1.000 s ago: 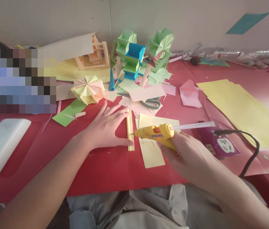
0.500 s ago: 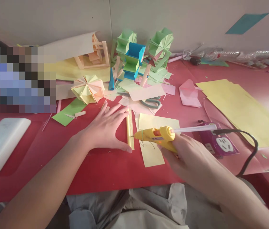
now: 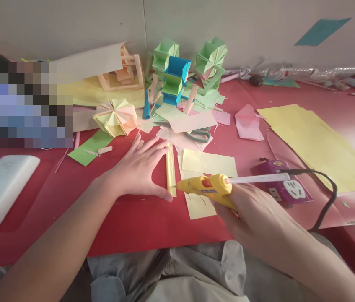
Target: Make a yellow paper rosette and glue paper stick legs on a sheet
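Observation:
My left hand [image 3: 139, 170] lies spread over the red table, its thumb and fingertips touching the left edge of a narrow yellow folded paper strip [image 3: 170, 172]. My right hand [image 3: 249, 205] is wrapped around a yellow hot glue gun [image 3: 207, 186], with a clear glue stick [image 3: 260, 178] poking out of its back. The gun's nozzle tip is at the strip's right side, near its lower end; whether it touches cannot be made out. Under the gun lie pale yellow paper pieces [image 3: 200, 207], one with dark curved lines on it.
Folded green and blue paper shapes [image 3: 174, 79], paper scraps and scissors [image 3: 200, 135] crowd the back. A purple power socket [image 3: 290, 188] with a black cord and yellow sheets [image 3: 315, 142] are at right. A white power bank [image 3: 6, 188] lies at left.
The glue gun in my right hand has moved slightly toward me along the strip, its nozzle now nearer the strip's lower end. My left hand keeps its place.

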Motion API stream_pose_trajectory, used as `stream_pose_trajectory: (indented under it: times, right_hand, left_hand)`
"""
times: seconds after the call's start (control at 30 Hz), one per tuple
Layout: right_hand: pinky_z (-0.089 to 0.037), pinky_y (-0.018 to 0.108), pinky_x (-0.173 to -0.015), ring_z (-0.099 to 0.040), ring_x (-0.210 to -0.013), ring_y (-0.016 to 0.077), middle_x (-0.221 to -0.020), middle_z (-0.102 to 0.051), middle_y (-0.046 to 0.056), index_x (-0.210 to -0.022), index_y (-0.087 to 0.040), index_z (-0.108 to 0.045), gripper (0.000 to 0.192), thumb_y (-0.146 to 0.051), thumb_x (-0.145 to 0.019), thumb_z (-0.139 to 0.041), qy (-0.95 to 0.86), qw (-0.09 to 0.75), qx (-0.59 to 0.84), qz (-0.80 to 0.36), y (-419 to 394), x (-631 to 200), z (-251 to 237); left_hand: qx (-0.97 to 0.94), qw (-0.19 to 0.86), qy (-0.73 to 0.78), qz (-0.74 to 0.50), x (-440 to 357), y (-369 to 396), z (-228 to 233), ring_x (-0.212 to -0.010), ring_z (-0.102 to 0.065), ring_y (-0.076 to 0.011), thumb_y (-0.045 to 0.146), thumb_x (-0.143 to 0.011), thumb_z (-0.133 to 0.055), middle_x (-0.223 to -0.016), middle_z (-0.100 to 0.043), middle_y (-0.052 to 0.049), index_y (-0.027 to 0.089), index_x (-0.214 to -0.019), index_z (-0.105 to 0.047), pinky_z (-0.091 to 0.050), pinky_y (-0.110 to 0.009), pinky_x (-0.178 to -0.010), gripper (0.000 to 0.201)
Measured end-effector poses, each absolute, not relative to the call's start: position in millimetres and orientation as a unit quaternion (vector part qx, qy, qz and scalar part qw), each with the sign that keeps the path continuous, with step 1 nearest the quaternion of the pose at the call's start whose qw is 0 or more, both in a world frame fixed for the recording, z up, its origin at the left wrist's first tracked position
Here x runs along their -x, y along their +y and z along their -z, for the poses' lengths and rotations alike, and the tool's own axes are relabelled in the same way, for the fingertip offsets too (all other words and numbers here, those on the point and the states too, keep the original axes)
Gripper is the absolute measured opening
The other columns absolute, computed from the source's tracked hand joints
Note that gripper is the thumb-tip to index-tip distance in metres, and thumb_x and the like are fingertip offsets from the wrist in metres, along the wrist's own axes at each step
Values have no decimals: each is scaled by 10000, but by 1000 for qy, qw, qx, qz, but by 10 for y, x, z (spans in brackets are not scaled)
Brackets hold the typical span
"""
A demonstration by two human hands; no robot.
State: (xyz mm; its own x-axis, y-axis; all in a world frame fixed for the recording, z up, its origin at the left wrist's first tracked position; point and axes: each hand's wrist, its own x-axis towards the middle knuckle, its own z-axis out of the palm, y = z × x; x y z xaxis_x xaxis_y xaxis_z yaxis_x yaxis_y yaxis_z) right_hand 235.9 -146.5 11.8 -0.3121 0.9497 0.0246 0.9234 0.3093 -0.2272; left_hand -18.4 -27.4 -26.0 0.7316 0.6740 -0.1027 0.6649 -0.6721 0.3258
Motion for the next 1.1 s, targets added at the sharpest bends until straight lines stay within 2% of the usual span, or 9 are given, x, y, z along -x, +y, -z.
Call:
stream_pose_trajectory:
  times: [0.23,0.6,0.83,0.97,1.1]
  right_hand:
    - [-212,264,-492,-398,-464,114,-555,-494,-17,-662,-230,-318,241,-137,-844,-444,-812,87,572,-76,-1542,-2366,-119]
    - [-222,281,-481,-392,-447,124,-527,-473,-22,-640,-236,-300,291,-168,-871,-462,-806,83,581,-78,-1615,-2408,-111]
    - [-314,281,-428,-475,-458,153,-558,-552,9,-676,-232,-478,282,-370,-919,-508,-708,33,662,-242,-1526,-2535,-263]
    - [-285,272,-383,-396,-437,132,-526,-477,-4,-658,-230,-500,367,-517,-875,-576,-648,76,715,-253,-1463,-2735,-278]
    - [-313,286,-409,-397,-450,132,-523,-454,1,-621,-223,-489,445,-602,-810,-627,-577,111,773,-237,-1355,-2957,-268]
  left_hand:
    - [-914,173,366,-15,183,-271,261,-1541,-130,-374,843,-718,-552,-1664,-235,-84,240,-1542,-319,65,-570,-1244,1048]
    - [-910,178,374,-4,160,-279,237,-1542,-134,-366,842,-703,-569,-1667,-224,-90,227,-1535,-328,46,-584,-1245,1062]
    - [-909,181,374,-2,171,-275,241,-1541,-128,-375,863,-672,-574,-1669,-217,-94,229,-1538,-323,59,-578,-1247,1102]
    - [-908,186,374,0,167,-276,235,-1542,-124,-376,868,-670,-570,-1673,-205,-82,246,-1540,-321,58,-579,-1245,1098]
    - [-908,187,375,-1,164,-276,227,-1540,-127,-379,856,-680,-575,-1669,-218,-87,243,-1549,-308,56,-581,-1244,1097]
